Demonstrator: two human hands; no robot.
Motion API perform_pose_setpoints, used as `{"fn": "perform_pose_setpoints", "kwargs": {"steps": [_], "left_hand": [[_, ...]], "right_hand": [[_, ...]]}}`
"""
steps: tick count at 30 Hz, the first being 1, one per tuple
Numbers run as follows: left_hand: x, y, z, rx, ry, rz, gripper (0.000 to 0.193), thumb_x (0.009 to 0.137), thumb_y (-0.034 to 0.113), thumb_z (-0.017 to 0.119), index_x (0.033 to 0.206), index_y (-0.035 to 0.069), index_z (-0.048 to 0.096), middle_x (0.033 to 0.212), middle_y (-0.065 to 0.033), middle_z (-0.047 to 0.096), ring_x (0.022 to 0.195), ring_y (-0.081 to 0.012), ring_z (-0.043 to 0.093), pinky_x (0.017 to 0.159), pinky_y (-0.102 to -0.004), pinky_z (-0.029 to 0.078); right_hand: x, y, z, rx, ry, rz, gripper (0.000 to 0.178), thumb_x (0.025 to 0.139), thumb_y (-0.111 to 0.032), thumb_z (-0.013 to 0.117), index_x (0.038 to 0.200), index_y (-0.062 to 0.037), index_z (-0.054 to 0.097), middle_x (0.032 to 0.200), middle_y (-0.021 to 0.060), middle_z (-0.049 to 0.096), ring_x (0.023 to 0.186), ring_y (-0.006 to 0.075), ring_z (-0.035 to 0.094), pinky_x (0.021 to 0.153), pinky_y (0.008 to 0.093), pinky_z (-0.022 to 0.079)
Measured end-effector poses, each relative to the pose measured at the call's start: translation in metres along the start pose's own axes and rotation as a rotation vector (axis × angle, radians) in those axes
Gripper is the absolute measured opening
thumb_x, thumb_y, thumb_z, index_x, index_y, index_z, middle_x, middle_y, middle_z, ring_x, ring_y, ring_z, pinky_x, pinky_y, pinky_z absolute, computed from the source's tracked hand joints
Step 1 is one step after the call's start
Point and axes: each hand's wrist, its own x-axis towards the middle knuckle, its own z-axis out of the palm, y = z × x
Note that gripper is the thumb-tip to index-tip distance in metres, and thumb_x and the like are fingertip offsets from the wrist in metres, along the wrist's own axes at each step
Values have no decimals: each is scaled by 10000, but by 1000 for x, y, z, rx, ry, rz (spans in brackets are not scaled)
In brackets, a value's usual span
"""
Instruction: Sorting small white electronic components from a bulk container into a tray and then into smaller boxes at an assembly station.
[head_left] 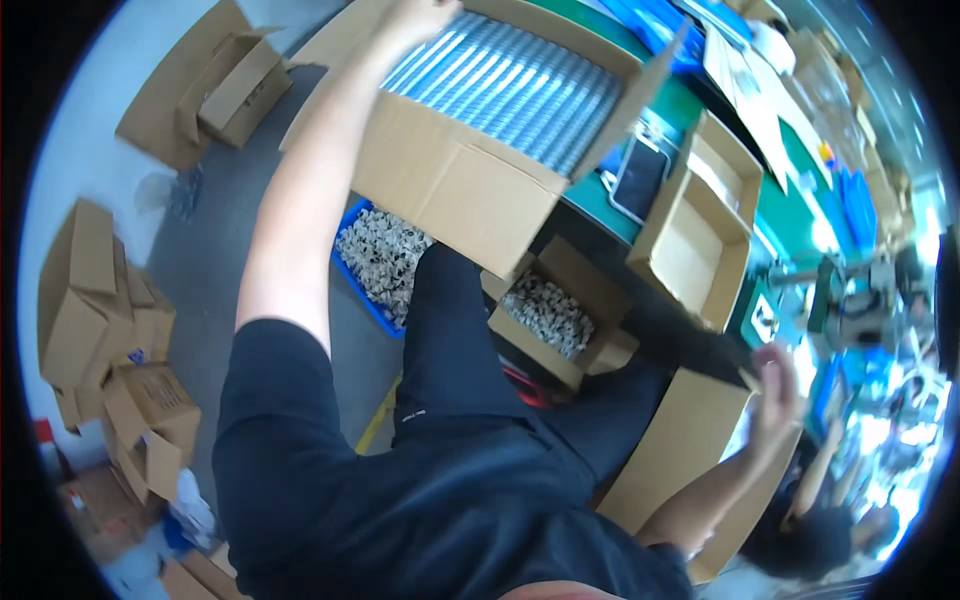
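Note:
My left hand [425, 18] reaches to the far left corner of a large open carton [455, 185], cut by the top of the picture. Its fingers are partly hidden, so their grip does not show. Inside the carton lie rows of shiny, clear ribbed plastic [510, 85], side by side. Off to the right my right hand [775, 400] is raised above another open carton [665, 450]. It is blurred, with the fingers pointing up and nothing visible in them.
Between my legs and the bench stand a blue bin [347, 262] and a small carton [535, 345], both holding many small whitish parts. A shallow cardboard tray [690, 245] and a phone-like device [640, 180] lie on the green bench. Cartons [85, 310] pile up at left; another person [810, 530] is at right.

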Motion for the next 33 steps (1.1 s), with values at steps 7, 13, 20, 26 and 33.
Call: {"fn": "perform_pose_setpoints", "kwargs": {"steps": [7,13,20,26,33], "left_hand": [[49,-61,142,421,-116,-78,431,1014,326,485,1125,-23,713,1073,-259,722,959,-375,716,859,-491,581],[84,-95,184,586,-39,-98,417,989,394,532,1124,43,713,1174,-239,683,1106,-392,660,919,-497,538],[70,-28,156,584,-70,39,343,955,394,609,1010,78,730,1128,-155,684,1119,-370,643,873,-507,556],[84,-63,206,652,-68,-144,361,960,360,595,1074,48,737,1166,-158,691,1139,-370,639,915,-509,548],[105,-30,195,484,-380,-174,477,981,441,538,1159,40,723,1299,-195,664,1207,-416,619,961,-511,532]], "right_hand": [[-142,71,183,27,-589,417,184,946,-121,657,1080,-6,712,950,143,703,830,210,669,779,314,536],[-185,118,211,-141,-612,312,201,935,-120,665,1097,-10,712,925,159,708,806,230,672,741,327,535],[-174,153,203,53,-482,765,193,964,-108,647,1107,7,704,824,97,701,702,136,650,662,292,537],[-174,156,207,72,-457,781,201,950,-129,659,1095,-1,713,804,110,703,699,160,655,678,308,534],[-157,153,224,-124,-513,627,225,936,-166,670,1081,1,713,830,154,715,752,239,690,721,350,544]]}}
